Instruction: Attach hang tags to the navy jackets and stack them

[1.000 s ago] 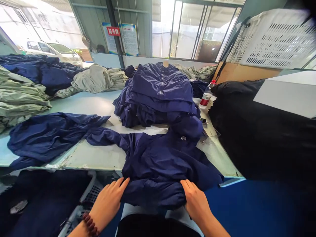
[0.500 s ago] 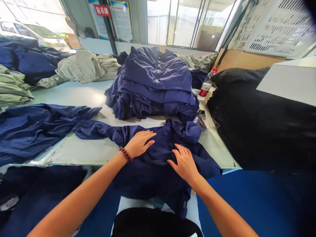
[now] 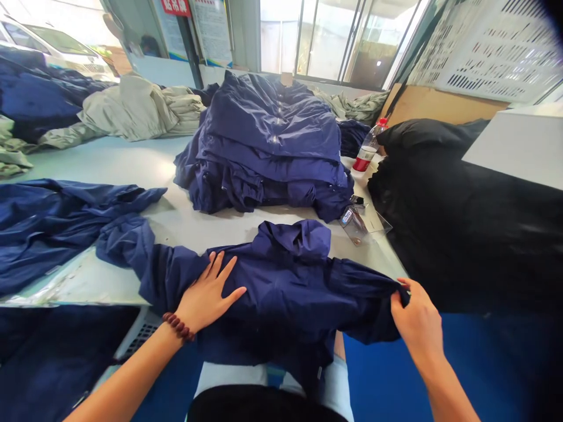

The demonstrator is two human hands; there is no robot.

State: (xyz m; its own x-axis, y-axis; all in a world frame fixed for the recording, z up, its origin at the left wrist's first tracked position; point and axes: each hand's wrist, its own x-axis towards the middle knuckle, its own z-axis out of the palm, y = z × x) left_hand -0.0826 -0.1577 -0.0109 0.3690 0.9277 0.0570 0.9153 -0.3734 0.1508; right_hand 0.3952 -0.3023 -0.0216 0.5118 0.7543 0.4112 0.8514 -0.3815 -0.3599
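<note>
Left hand (image 3: 206, 293): open, palm down and fingers spread, pressing flat on the navy jacket (image 3: 281, 299); a dark red bead bracelet (image 3: 178, 326) circles the wrist.
Right hand (image 3: 417, 319): closed, pinching the gathered end of the jacket's sleeve at about 3 o'clock from the jacket's middle.
Navy jacket: lies crosswise at the near edge of the tabletop (image 3: 132, 167), part of it hanging over toward the person, with its bunched collar (image 3: 299, 240) at 12 o'clock (rumpled, not yet smooth).
Just ahead: a stack of navy jackets (image 3: 264, 152) sits at 12 o'clock from the navy jacket, close to but apart from it.
Left side: a loose navy garment (image 3: 57, 234) lies at 9 o'clock, its sleeve nearly touching the navy jacket.
Right side: a clear plastic bag (image 3: 358, 225) lies at 1 o'clock, and a plastic bottle (image 3: 367, 149) with a red label stands farther on at 1 o'clock.
Far side: pale green garments (image 3: 132, 111) are heaped at 11 o'clock.
Beyond the tabletop: a black bundle (image 3: 457, 223) fills the 3 o'clock side, a white perforated crate (image 3: 492, 47) sits above it at 2 o'clock, and a grey perforated crate (image 3: 141, 340) holding dark cloth sits low at 8 o'clock.
</note>
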